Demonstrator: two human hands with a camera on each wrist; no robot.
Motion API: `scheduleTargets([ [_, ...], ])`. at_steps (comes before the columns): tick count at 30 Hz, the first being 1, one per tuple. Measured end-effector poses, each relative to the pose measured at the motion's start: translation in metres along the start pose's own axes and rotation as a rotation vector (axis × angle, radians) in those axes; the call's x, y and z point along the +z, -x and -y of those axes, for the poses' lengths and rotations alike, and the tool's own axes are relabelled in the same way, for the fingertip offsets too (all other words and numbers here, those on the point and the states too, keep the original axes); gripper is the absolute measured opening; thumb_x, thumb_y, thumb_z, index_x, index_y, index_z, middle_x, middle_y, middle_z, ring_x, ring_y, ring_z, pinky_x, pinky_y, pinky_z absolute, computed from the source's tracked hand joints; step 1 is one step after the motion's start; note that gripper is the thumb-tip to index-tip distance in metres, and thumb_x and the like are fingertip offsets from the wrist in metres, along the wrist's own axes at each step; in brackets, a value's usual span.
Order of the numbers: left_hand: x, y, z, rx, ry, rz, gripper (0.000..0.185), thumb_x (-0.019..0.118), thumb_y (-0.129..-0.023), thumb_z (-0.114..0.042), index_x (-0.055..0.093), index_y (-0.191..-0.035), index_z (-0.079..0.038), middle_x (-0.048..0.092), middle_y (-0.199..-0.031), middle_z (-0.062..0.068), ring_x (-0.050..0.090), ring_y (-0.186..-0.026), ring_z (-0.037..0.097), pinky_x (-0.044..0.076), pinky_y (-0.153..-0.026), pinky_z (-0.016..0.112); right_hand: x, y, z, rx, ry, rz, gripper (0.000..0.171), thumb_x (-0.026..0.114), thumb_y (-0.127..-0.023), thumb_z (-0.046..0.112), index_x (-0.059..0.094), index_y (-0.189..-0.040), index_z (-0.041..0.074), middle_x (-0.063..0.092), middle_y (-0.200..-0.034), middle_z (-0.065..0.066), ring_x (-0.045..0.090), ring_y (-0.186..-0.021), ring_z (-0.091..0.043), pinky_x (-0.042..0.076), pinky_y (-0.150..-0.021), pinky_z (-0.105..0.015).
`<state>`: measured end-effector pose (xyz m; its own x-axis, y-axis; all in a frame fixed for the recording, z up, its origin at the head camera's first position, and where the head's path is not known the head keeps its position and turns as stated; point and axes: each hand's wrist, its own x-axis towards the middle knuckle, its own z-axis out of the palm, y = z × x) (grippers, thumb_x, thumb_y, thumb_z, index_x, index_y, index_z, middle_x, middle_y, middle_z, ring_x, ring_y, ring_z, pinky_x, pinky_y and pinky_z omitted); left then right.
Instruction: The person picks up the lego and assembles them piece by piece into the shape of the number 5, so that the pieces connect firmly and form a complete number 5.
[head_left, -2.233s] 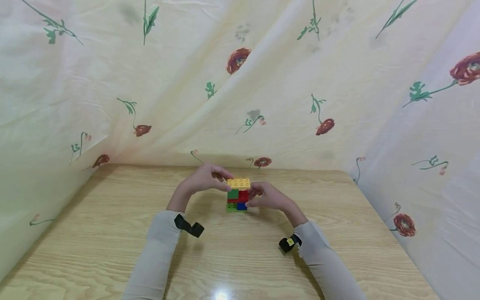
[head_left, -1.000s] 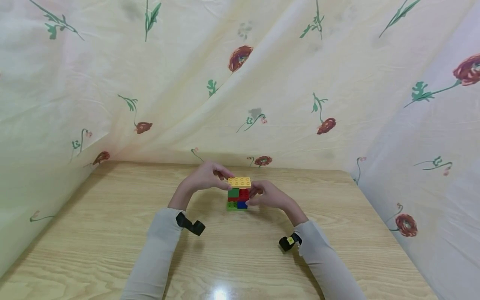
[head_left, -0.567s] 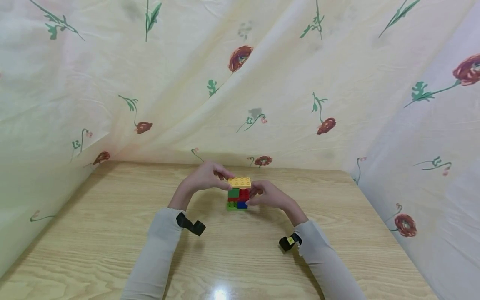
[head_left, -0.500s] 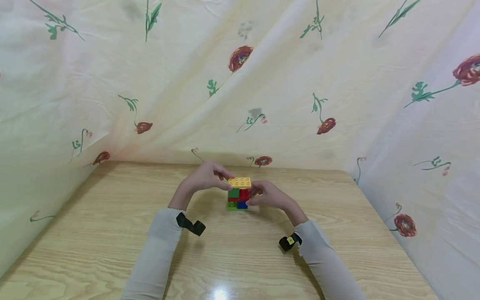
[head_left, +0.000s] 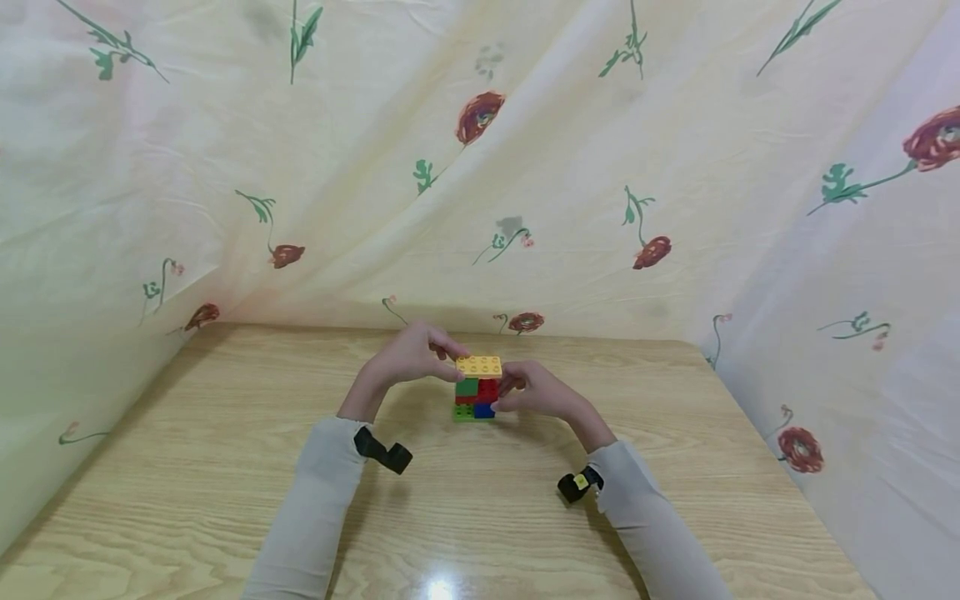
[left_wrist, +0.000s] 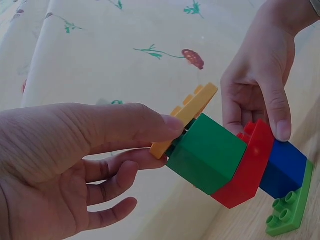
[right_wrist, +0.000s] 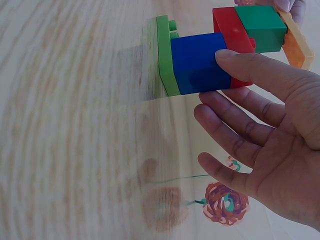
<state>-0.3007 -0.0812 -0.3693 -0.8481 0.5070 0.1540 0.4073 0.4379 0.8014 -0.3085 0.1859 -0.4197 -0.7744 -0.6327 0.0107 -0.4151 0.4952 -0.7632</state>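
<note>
A stack of toy building bricks stands near the back middle of the table. My left hand (head_left: 411, 354) pinches a flat yellow brick (head_left: 478, 366) on top between thumb and index finger; its other fingers are loosely bent in the left wrist view. Below sits a green brick (left_wrist: 207, 152), with a dark gap showing under the yellow one. Under the green comes a red brick (left_wrist: 245, 170), then a blue brick (right_wrist: 200, 62) on a light green base plate (right_wrist: 167, 57). My right hand (head_left: 542, 390) pinches the blue brick, its thumb by the red one.
The wooden table (head_left: 480, 508) extends around the stack on every side. Behind it and along both sides hangs a pale flowered cloth (head_left: 360, 167). Each wrist carries a small black camera (head_left: 386, 452) on a strap.
</note>
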Motion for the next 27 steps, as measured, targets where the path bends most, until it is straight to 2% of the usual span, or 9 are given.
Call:
scheduleTargets([
  [6, 0.0007, 0.0004, -0.0003, -0.017, 0.009, -0.009, 0.028, 0.087, -0.077, -0.012, 0.082, -0.104, -0.011, 0.073, -0.100, 0.004, 0.058, -0.089, 0.022, 0.050, -0.075, 0.031, 0.0000, -0.0011, -0.0011, 0.005, 0.007, 0.000, 0.038, 0.078, -0.089, 0.015, 0.068, -0.124, 0.006, 0.075, -0.109, -0.007, 0.068, -0.097, -0.017, 0.052, -0.096, -0.044],
  [19, -0.0002, -0.0007, 0.0033, 0.008, 0.026, 0.001, 0.027, 0.087, -0.078, -0.012, 0.082, -0.105, -0.009, 0.073, -0.099, 0.006, 0.058, -0.087, 0.020, 0.050, -0.075, 0.031, 0.0009, -0.0008, -0.0027, 0.001, 0.009, -0.004, 0.038, 0.078, -0.089, 0.015, 0.068, -0.124, 0.005, 0.074, -0.110, -0.008, 0.069, -0.097, -0.018, 0.053, -0.096, -0.042],
  [27, 0.0003, -0.0009, 0.0055, -0.021, 0.059, 0.005, 0.028, 0.088, -0.077, -0.012, 0.082, -0.104, -0.010, 0.074, -0.101, 0.006, 0.057, -0.088, 0.020, 0.050, -0.074, 0.030, 0.0005, -0.0010, -0.0032, 0.000, 0.006, 0.002, 0.039, 0.078, -0.089, 0.015, 0.067, -0.125, 0.005, 0.074, -0.111, -0.007, 0.069, -0.098, -0.018, 0.053, -0.097, -0.043],
])
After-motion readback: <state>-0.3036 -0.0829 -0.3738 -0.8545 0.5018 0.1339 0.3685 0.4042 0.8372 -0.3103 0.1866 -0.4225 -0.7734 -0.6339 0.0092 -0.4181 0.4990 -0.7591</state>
